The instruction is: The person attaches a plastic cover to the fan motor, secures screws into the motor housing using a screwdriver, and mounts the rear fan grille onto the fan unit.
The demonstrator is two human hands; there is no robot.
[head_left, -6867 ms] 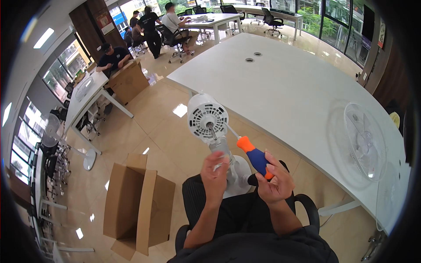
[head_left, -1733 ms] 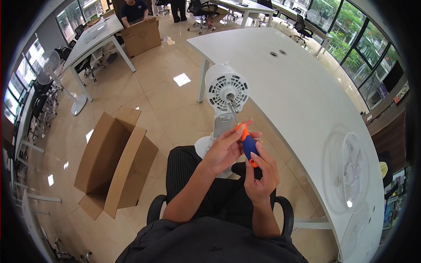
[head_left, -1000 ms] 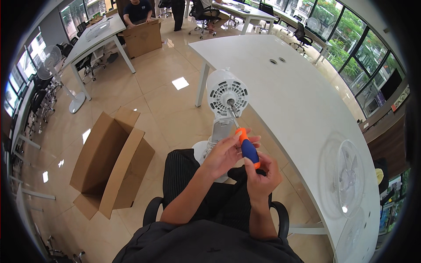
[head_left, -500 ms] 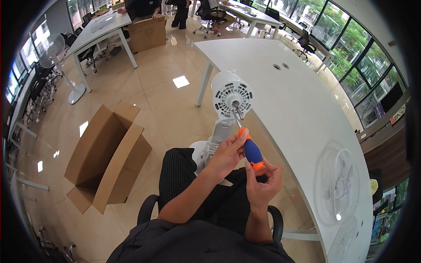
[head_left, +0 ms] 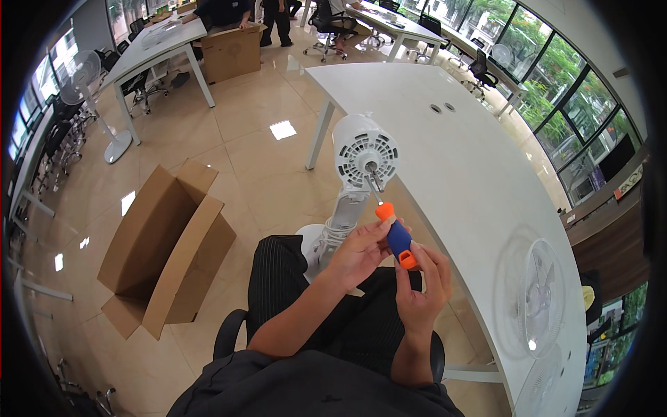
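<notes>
While both hands, left hand (head_left: 361,251) and right hand (head_left: 422,295), grip one orange-blue screwdriver (head_left: 396,235) at white fan motor (head_left: 366,156), one open brown carton (head_left: 165,247) lies on floor at left.

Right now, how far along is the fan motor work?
Done: the motor housing stands bare, with no grille or blade on it; a fan grille lies on the white table. In hand: both hands, left and right, hold the screwdriver, tip at the housing's centre. Left: grille not mounted.
</notes>
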